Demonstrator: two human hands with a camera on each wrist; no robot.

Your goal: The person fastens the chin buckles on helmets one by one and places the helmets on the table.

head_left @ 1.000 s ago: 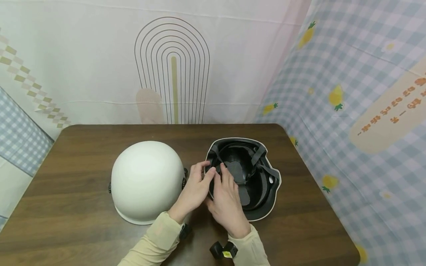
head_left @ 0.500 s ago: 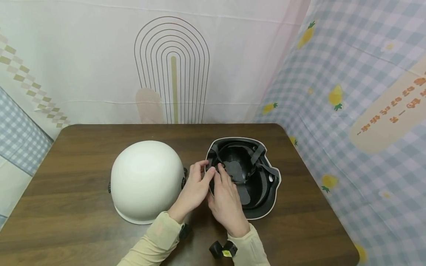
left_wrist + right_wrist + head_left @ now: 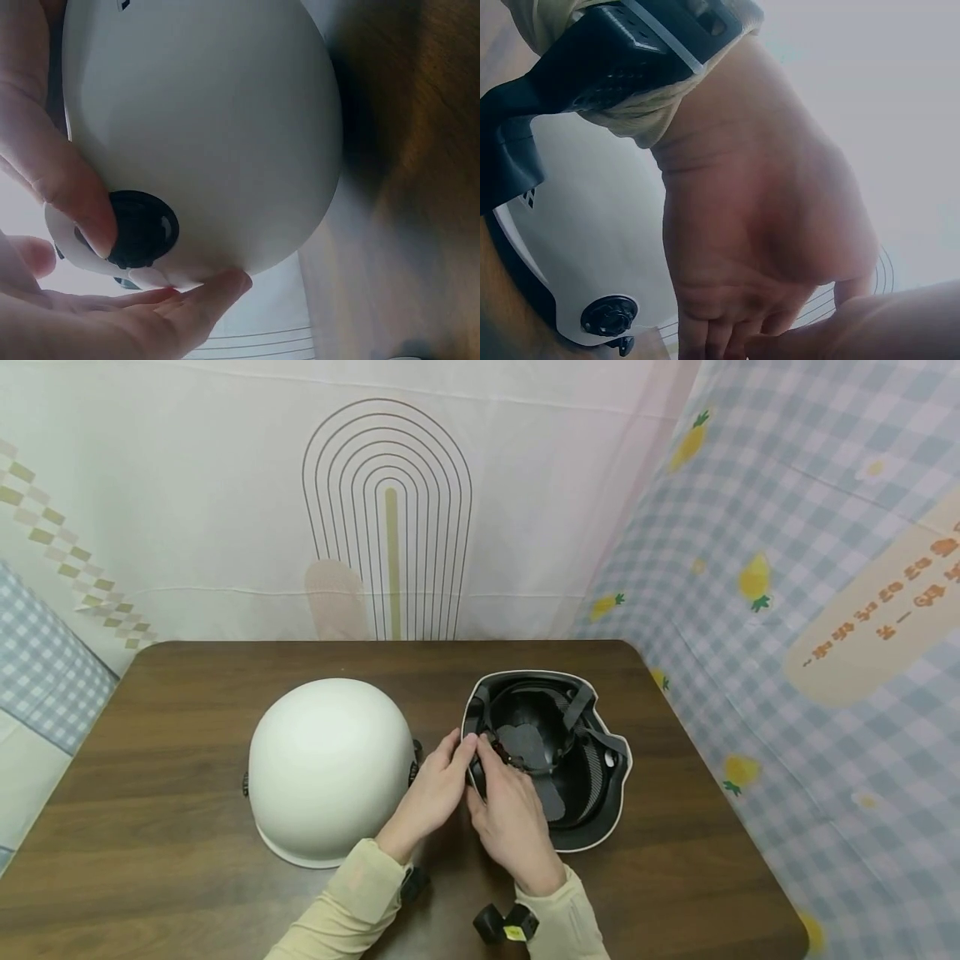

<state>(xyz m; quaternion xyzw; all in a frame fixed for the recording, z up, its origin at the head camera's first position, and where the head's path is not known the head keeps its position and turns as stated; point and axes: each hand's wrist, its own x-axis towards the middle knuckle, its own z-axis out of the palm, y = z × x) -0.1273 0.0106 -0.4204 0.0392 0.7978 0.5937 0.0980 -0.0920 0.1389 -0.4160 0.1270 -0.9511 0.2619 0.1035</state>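
Note:
A white helmet (image 3: 546, 846) lies upside down on the table, its black lining and straps facing up. My left hand (image 3: 429, 793) holds its left rim, fingertips touching the white shell (image 3: 217, 142) outside. My right hand (image 3: 513, 822) grips the same rim beside it. In the left wrist view the right thumb lies against a black round knob (image 3: 146, 229) on the shell. The right wrist view shows mostly the right palm (image 3: 757, 217), and the right fingertips are hidden there. Left of the hands a second white helmet (image 3: 330, 772) rests dome up.
The brown wooden table (image 3: 675, 877) carries both helmets. A white cloth with printed arches (image 3: 525, 502) hangs behind it, and a blue checked cloth (image 3: 750, 677) hangs along the right side. A black camera (image 3: 506, 924) is strapped to the right wrist.
The right fingers have drawn back from inside the helmet towards its left rim and curled more. The left fingers have slid slightly down the rim. Both helmets stay nearly in place.

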